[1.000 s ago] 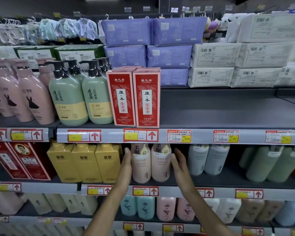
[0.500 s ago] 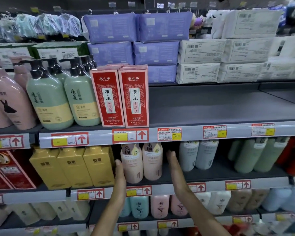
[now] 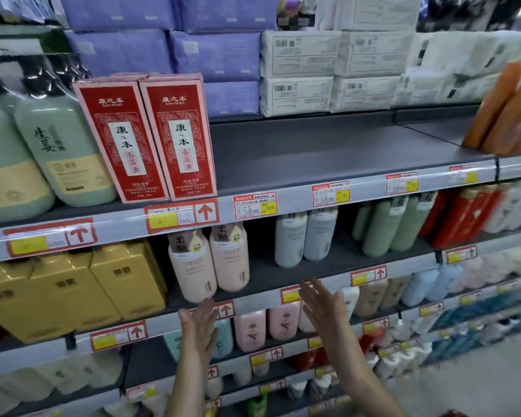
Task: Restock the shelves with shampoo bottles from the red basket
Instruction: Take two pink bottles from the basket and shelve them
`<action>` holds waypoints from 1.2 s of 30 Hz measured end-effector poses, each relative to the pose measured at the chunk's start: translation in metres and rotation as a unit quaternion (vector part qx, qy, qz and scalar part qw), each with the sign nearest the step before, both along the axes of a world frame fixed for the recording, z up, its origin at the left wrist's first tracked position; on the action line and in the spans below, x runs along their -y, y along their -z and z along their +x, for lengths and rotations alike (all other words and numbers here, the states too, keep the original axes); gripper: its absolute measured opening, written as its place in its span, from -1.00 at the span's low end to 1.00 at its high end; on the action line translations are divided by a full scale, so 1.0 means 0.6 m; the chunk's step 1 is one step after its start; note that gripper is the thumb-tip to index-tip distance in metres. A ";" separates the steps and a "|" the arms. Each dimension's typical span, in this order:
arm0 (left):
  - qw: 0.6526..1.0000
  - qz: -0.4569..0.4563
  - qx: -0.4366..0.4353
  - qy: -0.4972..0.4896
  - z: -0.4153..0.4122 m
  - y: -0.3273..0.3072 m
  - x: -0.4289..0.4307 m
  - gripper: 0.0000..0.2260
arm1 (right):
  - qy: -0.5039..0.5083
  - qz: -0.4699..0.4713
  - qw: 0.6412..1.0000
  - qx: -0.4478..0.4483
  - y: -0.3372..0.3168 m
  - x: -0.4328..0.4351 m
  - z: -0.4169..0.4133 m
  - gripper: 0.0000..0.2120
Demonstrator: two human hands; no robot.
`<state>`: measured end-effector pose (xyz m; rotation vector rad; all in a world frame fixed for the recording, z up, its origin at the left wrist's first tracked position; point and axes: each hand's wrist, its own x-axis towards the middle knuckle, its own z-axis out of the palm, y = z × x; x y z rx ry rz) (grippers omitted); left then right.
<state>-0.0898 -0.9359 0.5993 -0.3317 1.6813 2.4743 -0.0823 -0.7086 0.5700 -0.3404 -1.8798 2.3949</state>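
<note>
A pale pink shampoo bottle [image 3: 193, 270] stands at the near edge of the dark grey shelf [image 3: 286, 273], the second one down. It touches a second pink bottle [image 3: 230, 261] just to its right. Both are upright, with rounded shoulders, a brown-and-cream label around the top and a small dark mark low on the front. The left one sits slightly nearer the shelf's front rail; the print is too blurred to read.

red boxes [image 3: 178, 136] upright | purple packs [image 3: 217, 55] stacked | white packs [image 3: 298, 57] stacked
</note>
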 end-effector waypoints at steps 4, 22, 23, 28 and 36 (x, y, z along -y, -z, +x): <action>0.999 -0.008 -0.032 0.040 0.013 -0.002 -0.024 -0.29 | -0.007 -0.009 0.999 -0.030 -0.016 -0.010 0.057 0.04; 0.981 -0.052 -0.027 0.187 0.087 -0.014 -0.187 -0.16 | 0.125 0.044 0.991 -0.018 -0.008 -0.139 0.226 -0.18; 0.980 -0.054 -0.029 0.190 0.094 -0.017 -0.199 -0.17 | 0.127 0.044 0.991 -0.018 -0.011 -0.148 0.237 -0.20; 0.972 -0.069 -0.034 0.222 0.157 -0.022 -0.290 -0.22 | 0.159 0.031 0.987 -0.015 -0.022 -0.230 0.323 0.00; 0.947 -0.084 -0.051 0.307 0.277 -0.008 -0.467 -0.32 | 0.228 0.069 0.971 0.021 0.002 -0.402 0.504 -0.17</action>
